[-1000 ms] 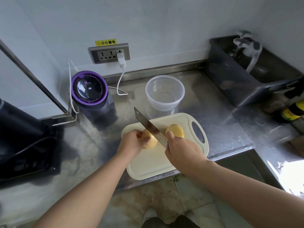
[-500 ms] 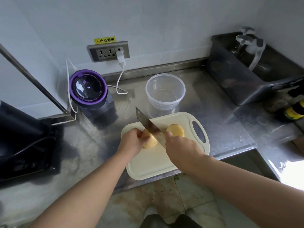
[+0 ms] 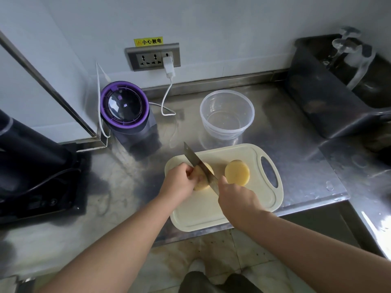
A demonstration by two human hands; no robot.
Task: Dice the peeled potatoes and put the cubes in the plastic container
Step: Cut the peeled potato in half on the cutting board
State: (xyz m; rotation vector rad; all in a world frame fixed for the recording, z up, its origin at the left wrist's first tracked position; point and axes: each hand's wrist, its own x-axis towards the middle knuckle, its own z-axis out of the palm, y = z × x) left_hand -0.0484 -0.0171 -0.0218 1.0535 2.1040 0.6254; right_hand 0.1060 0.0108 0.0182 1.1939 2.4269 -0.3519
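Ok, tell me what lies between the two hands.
In the head view: the potato piece held by the left hand, and the knife, gripped by the right hand, cutting into it.

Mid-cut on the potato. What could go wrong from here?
1. The left hand grips the potato piece with its fingers right against the knife blade, so a slip could nick a finger.
2. The cutting board lies near the front edge of the steel counter. Pressure from the right hand on the knife might slide it.
3. The other potato half lies cut face up, so it may rock if cut that way.
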